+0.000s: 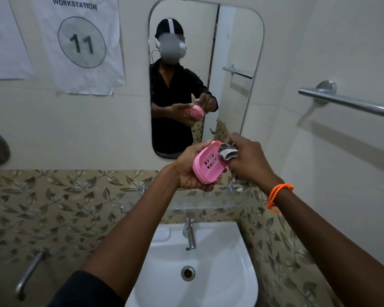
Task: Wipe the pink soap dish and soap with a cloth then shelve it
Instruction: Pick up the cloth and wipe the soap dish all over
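While the white basin (211, 282) with its drain (188, 272) and chrome tap (190, 233) lies nearest below, both forearms reach up over it toward the wall. An orange bead bracelet (278, 196) circles the right wrist. Just past the tap, a glass shelf (208, 201) runs along the leaf-patterned tiles (53, 207).

Above the shelf, the left hand (186, 171) cups the pink soap dish (208, 165) from below, fingers curled round its underside and thumb lying along its far rim, so the dish sits tilted with its slotted inside facing the camera. No soap shows in the dish. The right hand (248, 160) has its fingers bunched around a grey and white cloth (227, 152), pressing the wad against the dish's upper right rim; a bit more cloth hangs below the palm. Dish and cloth touch, held in the air well clear of the basin.

Farther back, the mirror (231, 52) reflects the person in a dark shirt holding the same pink dish. A towel bar (350, 103) is fixed to the right wall, and a paper sign (82, 43) reading WORKSTATION 11 hangs left of the mirror.
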